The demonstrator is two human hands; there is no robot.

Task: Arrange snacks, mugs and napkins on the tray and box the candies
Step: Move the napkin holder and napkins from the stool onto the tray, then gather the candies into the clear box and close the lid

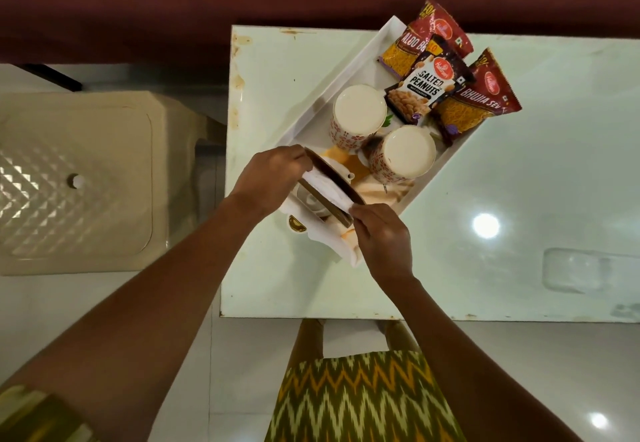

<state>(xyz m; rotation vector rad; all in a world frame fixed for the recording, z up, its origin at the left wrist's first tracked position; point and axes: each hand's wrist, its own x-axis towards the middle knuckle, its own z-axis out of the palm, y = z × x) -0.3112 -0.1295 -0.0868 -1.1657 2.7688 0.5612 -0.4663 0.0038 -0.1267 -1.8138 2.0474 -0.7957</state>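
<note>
A white tray lies at an angle on the pale table. In it are two upside-down patterned mugs and three snack packets: salted peanuts, an aloo bhujia packet and a bhujia sev packet. Over the tray's near end my left hand and my right hand grip the two ends of a brown wooden napkin holder with white napkins in it. A small white teapot-like piece sits partly hidden beneath the holder.
A beige plastic chair stands left of the table. A dark red wall runs along the back. A clear plastic box lies faintly visible on the table's right. A gold tray handle shows near the table's front.
</note>
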